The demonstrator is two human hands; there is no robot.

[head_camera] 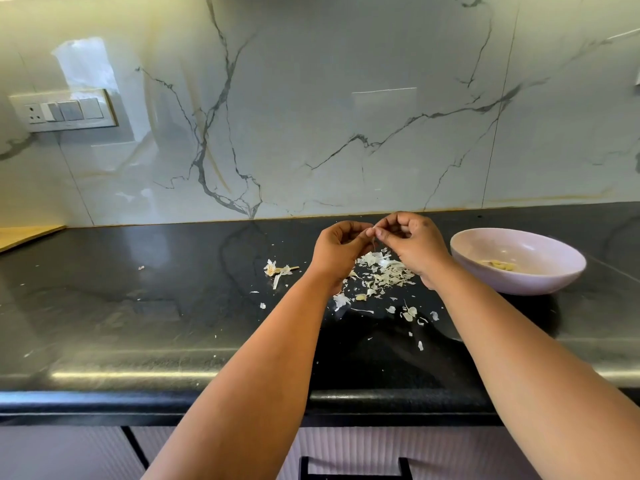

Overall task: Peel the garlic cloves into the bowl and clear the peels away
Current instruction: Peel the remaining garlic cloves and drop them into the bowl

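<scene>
1. Near the back left of the counter (104, 306) a switch plate (64, 110) sits on the marble wall; it plays no part in the job.
2. Toward the middle of the counter lies a stripped garlic stem (277, 270), which suggests the bulb is already broken apart.
3. The left hand (341, 249) is raised above the counter, fingers curled in, thumb and forefinger pinching something small at its tip, most likely a clove, though it is too hidden to say for sure.
4. The right hand (412, 245) meets it fingertip to fingertip, also curled, pinching at the same small thing as if pulling skin off.
5. Under and in front of both hands a pile of peels (384, 275) is spread over the counter, with stray flakes reaching toward the front edge. One yellowish piece (361, 297) among them may be an unpeeled clove.
6. At the right, the bowl (517, 259) stands on the counter just beside the right wrist, with a few peeled cloves (498, 265) inside.
7. My reading: peeling is well along but unfinished, and clearing the peels has not begun.
</scene>
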